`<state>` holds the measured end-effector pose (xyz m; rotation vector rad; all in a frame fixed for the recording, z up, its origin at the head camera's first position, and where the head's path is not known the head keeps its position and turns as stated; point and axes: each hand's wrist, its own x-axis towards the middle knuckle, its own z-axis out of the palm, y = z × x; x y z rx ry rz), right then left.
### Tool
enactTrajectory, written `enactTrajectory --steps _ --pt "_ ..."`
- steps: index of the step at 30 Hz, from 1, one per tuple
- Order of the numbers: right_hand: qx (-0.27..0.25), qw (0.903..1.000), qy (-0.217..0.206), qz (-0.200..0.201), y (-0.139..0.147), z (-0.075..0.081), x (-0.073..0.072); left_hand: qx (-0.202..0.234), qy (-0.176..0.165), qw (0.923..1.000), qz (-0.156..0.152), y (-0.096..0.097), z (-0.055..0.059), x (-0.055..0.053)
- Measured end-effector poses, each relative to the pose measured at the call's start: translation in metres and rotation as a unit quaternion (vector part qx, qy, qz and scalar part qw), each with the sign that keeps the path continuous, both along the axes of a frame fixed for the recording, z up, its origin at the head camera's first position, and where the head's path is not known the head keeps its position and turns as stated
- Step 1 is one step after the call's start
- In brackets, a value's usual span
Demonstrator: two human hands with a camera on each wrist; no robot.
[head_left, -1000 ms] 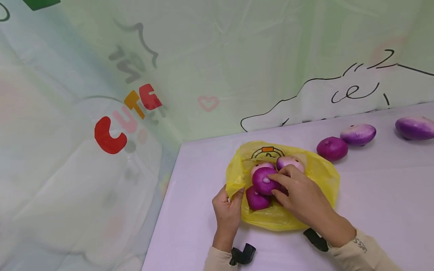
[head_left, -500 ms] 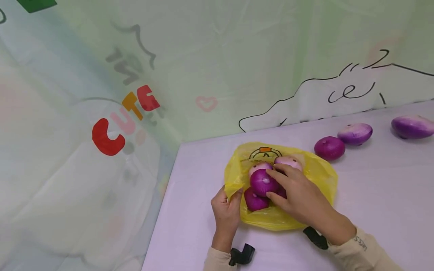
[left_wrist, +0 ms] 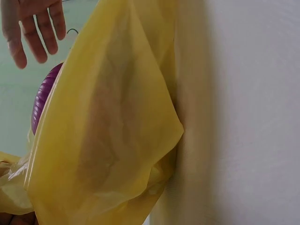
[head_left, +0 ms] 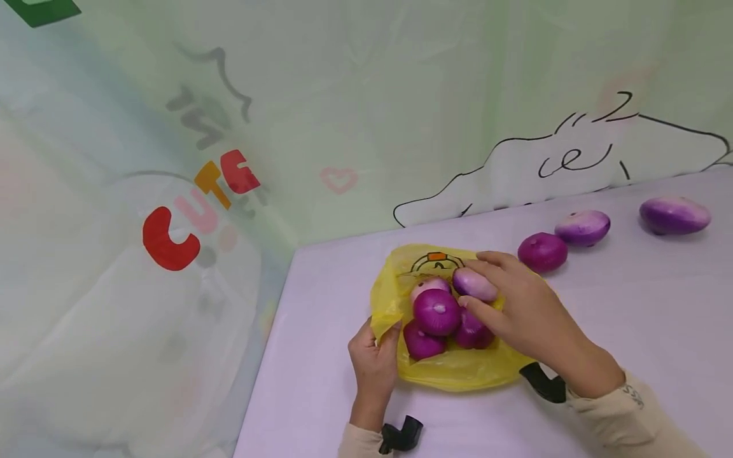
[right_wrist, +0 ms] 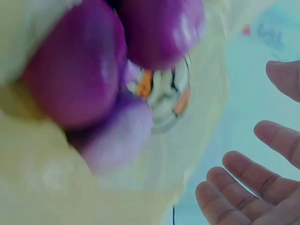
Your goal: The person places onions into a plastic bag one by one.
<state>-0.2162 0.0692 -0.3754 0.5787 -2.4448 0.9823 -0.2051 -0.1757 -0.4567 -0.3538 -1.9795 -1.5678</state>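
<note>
A yellow plastic bag [head_left: 458, 375] stands with its mouth facing up, and several red onions [head_left: 437, 312] are heaped inside. At its left rim my left hand [head_left: 375, 362] pinches the plastic between thumb and fingers. My right hand [head_left: 527, 312] is over the bag's right side, fingers spread and holding nothing, beside a pale purple-and-white onion [head_left: 475, 284]. The right wrist view shows that same hand's loose fingers [right_wrist: 253, 183] apart from the onions in the bag. In the left wrist view the bag's yellow side [left_wrist: 108, 122] fills the middle and hides much of its contents.
Behind the bag to the right, a magenta onion [head_left: 543, 252] sits against a purple-and-white onion [head_left: 583, 228]. Another purple-and-white one [head_left: 674, 216] lies farther right. The lilac tabletop [head_left: 321, 305] meets a printed curtain [head_left: 366, 114] at the back.
My right hand has let go of the top magenta onion, opened, and moved up and right away from it. The onion stays on the heap. My left hand keeps its hold on the bag.
</note>
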Motion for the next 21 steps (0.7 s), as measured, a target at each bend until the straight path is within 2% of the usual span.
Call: enactTrajectory --steps 5,11,15,21 --pt "0.003 0.9995 -0.008 -0.032 0.025 0.01 -0.011 -0.003 0.004 1.0 0.0 -0.002 -0.002 -0.001" --pt "-0.019 0.9972 -0.038 -0.061 0.059 0.009 -0.034 -0.004 0.008 1.0 -0.002 -0.003 -0.003 -0.002" --pt "-0.021 0.994 -0.082 -0.069 0.076 0.001 -0.052 -0.006 0.009 0.9999 0.004 -0.003 -0.003 -0.002" --pt "0.013 0.9839 -0.165 -0.069 0.093 -0.015 -0.074 -0.009 0.006 0.9999 0.003 -0.003 -0.002 0.0"
